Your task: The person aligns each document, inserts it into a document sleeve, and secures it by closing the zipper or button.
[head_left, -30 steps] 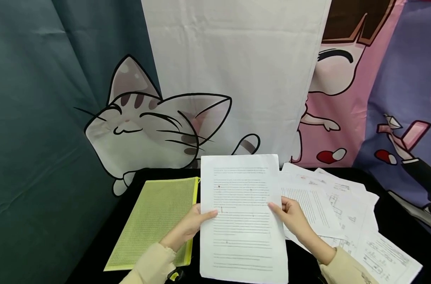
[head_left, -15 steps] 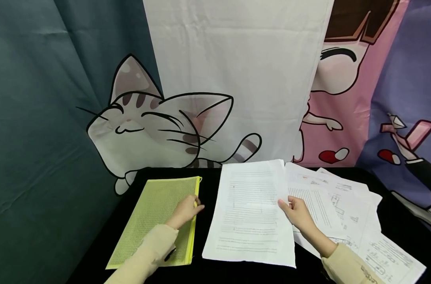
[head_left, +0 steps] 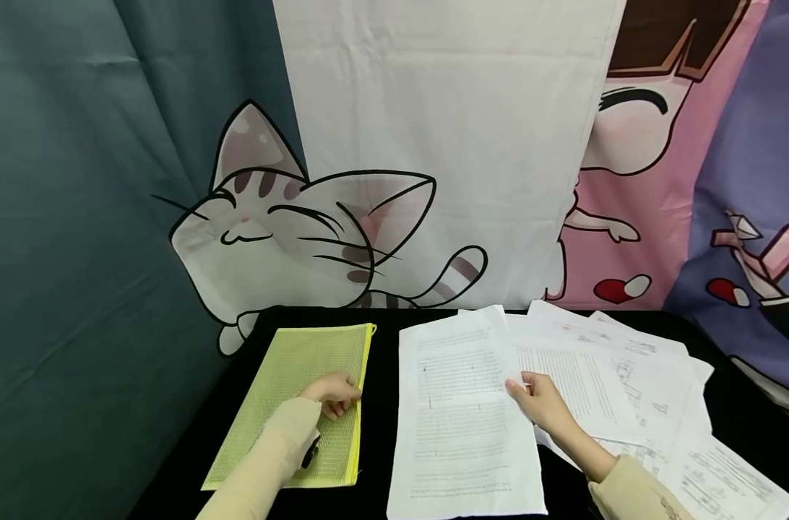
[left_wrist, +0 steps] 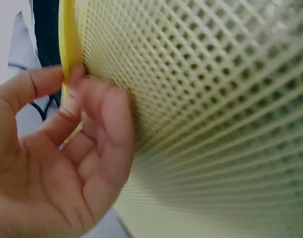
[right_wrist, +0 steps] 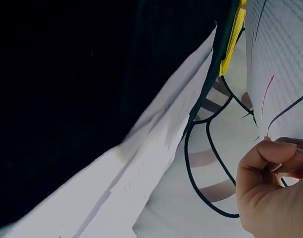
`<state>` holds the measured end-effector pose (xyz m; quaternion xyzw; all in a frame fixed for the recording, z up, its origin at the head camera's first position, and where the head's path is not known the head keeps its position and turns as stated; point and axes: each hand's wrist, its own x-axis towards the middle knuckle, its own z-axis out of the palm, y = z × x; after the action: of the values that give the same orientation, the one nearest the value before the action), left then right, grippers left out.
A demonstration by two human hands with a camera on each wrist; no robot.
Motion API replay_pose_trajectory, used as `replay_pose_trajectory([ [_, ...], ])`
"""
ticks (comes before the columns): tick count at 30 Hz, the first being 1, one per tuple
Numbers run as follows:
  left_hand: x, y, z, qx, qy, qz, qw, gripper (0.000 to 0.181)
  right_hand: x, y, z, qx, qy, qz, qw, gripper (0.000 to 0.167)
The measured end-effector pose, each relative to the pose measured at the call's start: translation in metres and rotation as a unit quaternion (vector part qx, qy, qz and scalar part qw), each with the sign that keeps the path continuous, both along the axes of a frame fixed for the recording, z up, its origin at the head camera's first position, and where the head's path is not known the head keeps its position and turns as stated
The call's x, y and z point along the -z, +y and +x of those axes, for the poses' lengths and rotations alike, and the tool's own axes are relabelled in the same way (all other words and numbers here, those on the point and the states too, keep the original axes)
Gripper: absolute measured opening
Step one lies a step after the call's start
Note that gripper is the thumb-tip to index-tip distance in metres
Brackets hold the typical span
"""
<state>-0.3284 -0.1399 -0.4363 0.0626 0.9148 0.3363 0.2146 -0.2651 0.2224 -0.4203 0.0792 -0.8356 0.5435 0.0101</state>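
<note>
My left hand lies over a yellow mesh zip pouch on the left of the black table. Seen from the left wrist, its thumb and forefinger pinch the pouch's yellow zip edge, the other fingers curled against the mesh. In the head view my right hand pinches the right edge of printed sheets, thumb on top, and they are slightly bowed. From the right wrist, the held sheets show red and dark pen marks. How many sheets are held cannot be told.
Loose printed papers overlap on the table's right side, partly behind the right hand and held sheets. A small black object sits by the left sleeve. Behind the black table hangs a cartoon-printed curtain.
My left hand let go of the sheets and moved left onto the pouch, where it took its zip edge. The sheets, held by my right hand alone, tilted and sagged.
</note>
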Motion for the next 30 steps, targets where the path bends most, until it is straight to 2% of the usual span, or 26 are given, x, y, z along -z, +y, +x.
replay_pose_trajectory([
  [4, -0.002, -0.001, -0.002, 0.012, -0.033, 0.031, 0.9989, 0.023, 0.002, 0.002, 0.004, -0.027, -0.006, -0.002, 0.9996, 0.030],
  [8, -0.007, -0.002, -0.004, -0.006, -0.063, 0.065, 0.9959, 0.025, 0.003, 0.002, 0.002, -0.046, -0.025, -0.023, 0.9984, 0.032],
  [11, -0.011, -0.003, -0.005, -0.020, -0.083, 0.095, 0.9919, 0.022, 0.003, 0.000, 0.000, -0.049, -0.050, -0.036, 0.9968, 0.034],
  [14, -0.014, -0.004, -0.004, -0.012, -0.085, 0.116, 0.9896, 0.020, 0.005, -0.002, -0.001, -0.041, -0.074, -0.045, 0.9954, 0.034],
  [17, -0.013, -0.002, -0.001, 0.005, -0.054, 0.115, 0.9918, 0.021, 0.010, -0.005, -0.004, -0.030, -0.087, -0.048, 0.9946, 0.033],
  [20, -0.012, 0.001, 0.004, 0.017, 0.004, 0.112, 0.9935, 0.022, 0.012, -0.007, -0.009, -0.017, -0.096, -0.048, 0.9941, 0.031],
  [23, -0.013, 0.009, 0.010, 0.022, 0.050, 0.123, 0.9909, 0.021, 0.010, -0.008, -0.014, -0.006, -0.105, -0.042, 0.9936, 0.031],
  [25, -0.015, 0.014, 0.014, 0.024, 0.068, 0.131, 0.9887, 0.021, 0.008, -0.007, -0.018, -0.002, -0.111, -0.041, 0.9929, 0.030],
  [29, -0.017, 0.025, 0.019, 0.031, 0.071, 0.144, 0.9865, 0.023, 0.010, 0.001, -0.023, -0.009, -0.116, -0.051, 0.9918, 0.032],
  [30, -0.017, 0.027, 0.020, 0.035, 0.073, 0.143, 0.9864, 0.023, 0.012, 0.004, -0.025, -0.022, -0.110, -0.062, 0.9917, 0.031],
])
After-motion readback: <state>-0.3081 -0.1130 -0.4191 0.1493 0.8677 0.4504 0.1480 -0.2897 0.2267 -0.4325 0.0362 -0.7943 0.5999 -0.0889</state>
